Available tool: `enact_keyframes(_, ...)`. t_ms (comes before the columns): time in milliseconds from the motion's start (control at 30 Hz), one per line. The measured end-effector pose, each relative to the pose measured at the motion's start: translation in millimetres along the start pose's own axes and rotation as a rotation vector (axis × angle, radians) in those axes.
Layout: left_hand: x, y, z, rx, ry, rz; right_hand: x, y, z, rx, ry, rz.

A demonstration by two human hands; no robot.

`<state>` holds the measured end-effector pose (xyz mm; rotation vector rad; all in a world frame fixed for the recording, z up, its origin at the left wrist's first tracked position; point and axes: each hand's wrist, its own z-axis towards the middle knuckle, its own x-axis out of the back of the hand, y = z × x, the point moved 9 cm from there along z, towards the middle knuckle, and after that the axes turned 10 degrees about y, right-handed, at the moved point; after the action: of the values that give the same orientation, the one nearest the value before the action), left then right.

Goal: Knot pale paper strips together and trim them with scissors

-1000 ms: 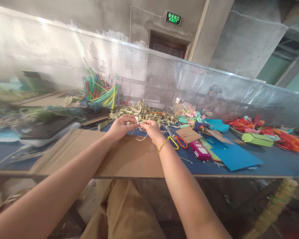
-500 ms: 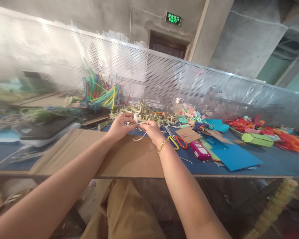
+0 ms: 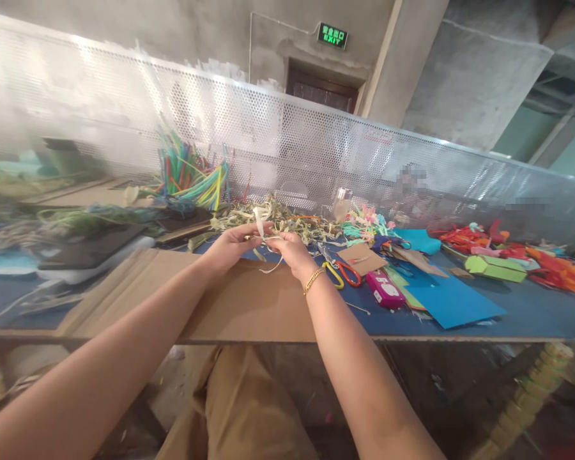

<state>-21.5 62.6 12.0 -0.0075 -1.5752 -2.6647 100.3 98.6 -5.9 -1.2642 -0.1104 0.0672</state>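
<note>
My left hand and my right hand meet above the far edge of a brown cardboard sheet. Between their fingertips they pinch a thin, pale strip. One end of it stands up above the left fingers, and a loose tail hangs below the right fingers. Whether it is one strip or two I cannot make out. Just behind my hands lies a heap of dry-looking, pale green knotted strips. A gold chain bracelet circles my right wrist.
Right of my hands lie scissors with a red-orange handle, a purple box and blue sheets. Farther right are a lime-green folded piece and red and orange pieces. Colourful thin sticks stand at the back left, before a perforated metal screen.
The pale strip's end now rises higher above my left hand. My left fingers have closed in and lie flatter, while my right hand has barely moved.
</note>
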Motion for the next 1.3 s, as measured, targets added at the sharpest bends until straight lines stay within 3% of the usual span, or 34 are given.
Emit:
enact_keyframes(167,5.2,1.1,1.3,-0.024,0.048,-0.071,-0.6,2.1,0.3,-0.037,-0.001,0.029)
enact_keyframes(433,6.3,9.4,0.1,-0.089,0.062,-0.013,-2.0,1.0,0.0,-0.036,-0.010,0.080)
enact_keyframes(700,14.1,15.6,6.8,-0.220,0.124,0.213,-1.7,-4.1,-2.6,-0.020,-0.020,0.081)
enact_keyframes(867,11.7,14.2,9.8,-0.256,0.088,0.317,-1.8,-3.3,-1.9,-0.016,-0.039,0.066)
enact_keyframes(1300,5.6,-1.6,4.3,-0.053,0.026,0.242,4.5,-16.0,-2.4,0.118,0.066,0.123)
